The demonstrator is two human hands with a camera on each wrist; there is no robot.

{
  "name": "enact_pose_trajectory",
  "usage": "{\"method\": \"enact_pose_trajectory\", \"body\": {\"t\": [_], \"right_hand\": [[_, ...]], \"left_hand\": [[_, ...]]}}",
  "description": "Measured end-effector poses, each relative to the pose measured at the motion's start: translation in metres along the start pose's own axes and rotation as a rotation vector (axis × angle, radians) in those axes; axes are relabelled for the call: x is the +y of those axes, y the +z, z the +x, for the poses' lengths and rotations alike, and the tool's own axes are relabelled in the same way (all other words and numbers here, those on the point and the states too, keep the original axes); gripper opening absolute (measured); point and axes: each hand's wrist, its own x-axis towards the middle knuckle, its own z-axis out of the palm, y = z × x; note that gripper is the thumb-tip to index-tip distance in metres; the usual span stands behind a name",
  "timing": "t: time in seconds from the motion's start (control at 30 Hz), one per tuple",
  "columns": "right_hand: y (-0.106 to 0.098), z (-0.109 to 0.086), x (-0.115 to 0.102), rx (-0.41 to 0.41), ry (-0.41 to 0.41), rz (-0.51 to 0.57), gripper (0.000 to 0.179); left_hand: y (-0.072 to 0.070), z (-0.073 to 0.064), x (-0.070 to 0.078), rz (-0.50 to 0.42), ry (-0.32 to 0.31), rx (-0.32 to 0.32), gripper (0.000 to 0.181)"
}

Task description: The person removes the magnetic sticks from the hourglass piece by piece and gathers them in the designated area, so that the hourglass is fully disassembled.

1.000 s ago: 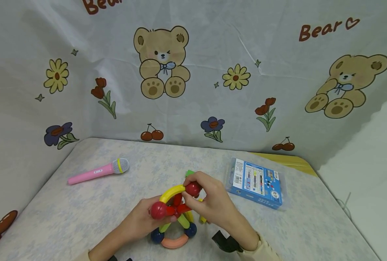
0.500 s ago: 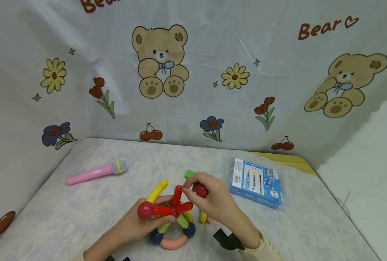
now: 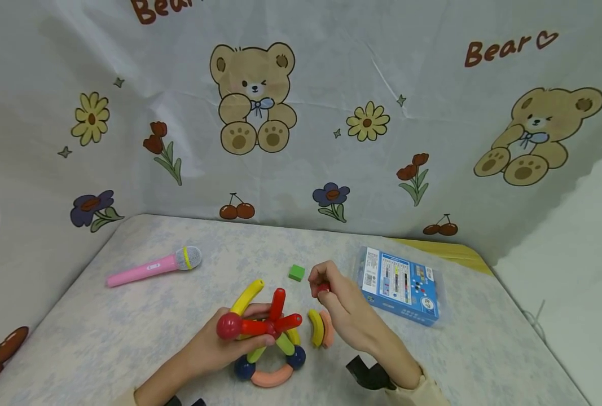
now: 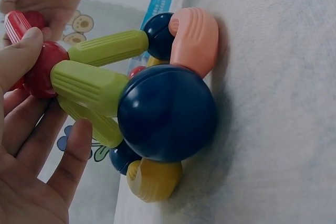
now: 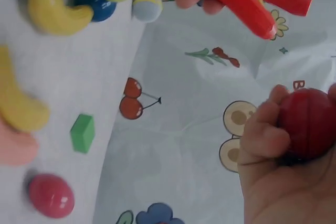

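My left hand (image 3: 214,341) grips a magnetic stick-and-ball structure, thumb and fingers around its central red ball (image 4: 46,69). Yellow-green sticks (image 4: 107,45) run down from there to dark blue balls (image 4: 168,114), joined low down by salmon (image 3: 271,376) and yellow curved sticks. Red sticks (image 3: 277,304) spread out at the top; one reaches a red ball (image 3: 229,326) bearing a yellow curved stick (image 3: 247,296) whose far end is free. Right of the structure, my right hand (image 3: 348,316) holds a loose red ball (image 5: 308,123) in curled fingers, mostly hidden in the head view.
A green block (image 3: 297,273) lies beyond the hands. Loose yellow (image 3: 316,328) and salmon (image 3: 327,329) curved sticks lie between them, and another red ball (image 5: 51,195) rests on the table. A pink microphone (image 3: 153,267) is back left, a blue box (image 3: 399,285) back right.
The right hand has drawn its red ball away from the yellow curved stick's end and moved right, uncovering the green block and loose curved sticks. The structure's upper left red ball has shifted left.
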Motion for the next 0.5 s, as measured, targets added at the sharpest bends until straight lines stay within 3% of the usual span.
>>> {"method": "enact_pose_trajectory", "body": {"t": [0.17, 0.3, 0.5], "right_hand": [[-0.01, -0.014, 0.008, -0.068, 0.148, -0.051, 0.023], [-0.017, -0.025, 0.02, -0.056, 0.091, -0.099, 0.03], [-0.023, -0.033, 0.041, -0.059, -0.016, -0.087, 0.039]], "left_hand": [[0.0, 0.0, -0.001, 0.011, 0.011, 0.002, 0.049], [0.0, 0.001, 0.001, 0.028, -0.03, 0.005, 0.049], [0.002, 0.001, 0.004, 0.047, -0.102, 0.011, 0.051]]}}
